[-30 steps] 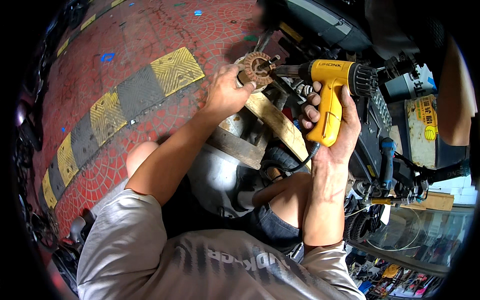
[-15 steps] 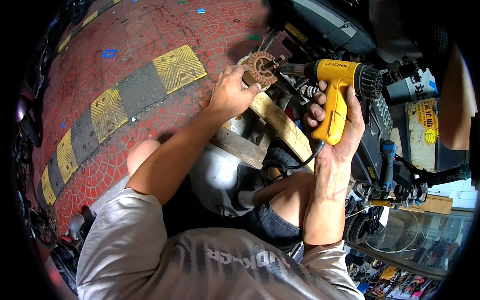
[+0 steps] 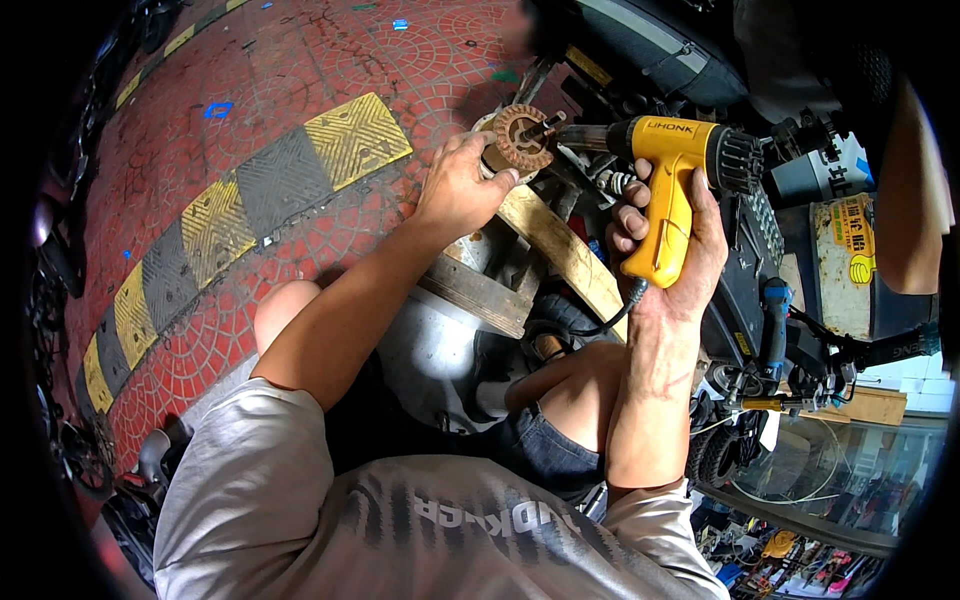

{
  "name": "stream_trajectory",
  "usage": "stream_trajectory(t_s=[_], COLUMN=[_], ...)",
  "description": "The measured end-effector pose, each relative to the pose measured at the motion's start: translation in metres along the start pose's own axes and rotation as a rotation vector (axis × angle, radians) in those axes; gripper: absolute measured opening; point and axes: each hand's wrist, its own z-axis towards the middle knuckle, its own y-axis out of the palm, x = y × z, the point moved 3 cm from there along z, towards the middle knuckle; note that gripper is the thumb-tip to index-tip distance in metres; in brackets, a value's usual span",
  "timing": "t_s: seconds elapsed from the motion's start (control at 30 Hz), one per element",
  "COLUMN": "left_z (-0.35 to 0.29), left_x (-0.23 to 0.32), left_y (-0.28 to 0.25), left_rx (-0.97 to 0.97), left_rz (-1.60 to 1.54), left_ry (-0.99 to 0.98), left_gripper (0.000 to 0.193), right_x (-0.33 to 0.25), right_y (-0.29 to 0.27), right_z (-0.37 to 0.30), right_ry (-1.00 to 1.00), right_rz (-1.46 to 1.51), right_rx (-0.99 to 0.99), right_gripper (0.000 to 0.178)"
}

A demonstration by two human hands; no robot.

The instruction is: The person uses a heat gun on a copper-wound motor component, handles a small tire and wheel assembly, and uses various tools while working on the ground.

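Note:
My left hand (image 3: 462,187) is closed around the side of a rusty round metal part (image 3: 522,140). Its ring-shaped face has a toothed rim, and a dark shaft sticks out from the middle. In my right hand (image 3: 703,248) is a yellow heat gun (image 3: 682,148), held by its handle with the fingers wrapped round. The gun's metal nozzle (image 3: 585,138) points left at the part, close to the shaft; whether they touch I cannot tell. A dark cord (image 3: 612,322) runs down from the handle's base.
Below the part lie a pale wooden plank (image 3: 570,250) and a darker timber (image 3: 475,297) by a grey metal drum (image 3: 425,345). A yellow-and-black speed bump (image 3: 285,165) crosses the red paving. Rightward are a blue power tool (image 3: 774,330), a glass case (image 3: 850,470) and another person's limb (image 3: 910,200).

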Motion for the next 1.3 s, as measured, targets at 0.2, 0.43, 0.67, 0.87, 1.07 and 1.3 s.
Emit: stream_trajectory(t_s=[0.2, 0.43, 0.67, 0.87, 1.07, 1.3], left_z=[-0.001, -0.002, -0.002, -0.001, -0.007, -0.007], left_x=[-0.003, -0.001, 0.001, -0.002, 0.013, 0.01], left_y=[0.003, 0.002, 0.001, 0.003, -0.002, -0.003], left_rx=[0.053, 0.043, 0.034, -0.005, -0.06, -0.05], left_rz=[0.03, 0.028, 0.029, -0.025, -0.001, -0.002], left_ry=[0.043, 0.034, 0.041, 0.012, -0.024, 0.025], left_gripper=[0.058, 0.058, 0.057, 0.058, 0.067, 0.065], right_x=[-0.001, -0.001, -0.002, -0.001, -0.003, 0.0], right_y=[0.001, 0.0, 0.003, 0.004, 0.002, 0.009], right_z=[-0.002, -0.004, -0.009, -0.011, -0.012, -0.013], right_ry=[0.003, -0.013, -0.013, -0.013, -0.019, -0.021], right_rz=[0.014, -0.005, -0.01, -0.012, -0.008, -0.031], right_rx=[-0.017, -0.02, -0.027, -0.024, -0.026, 0.065], right_gripper=[0.059, 0.059, 0.058, 0.057, 0.057, 0.06])
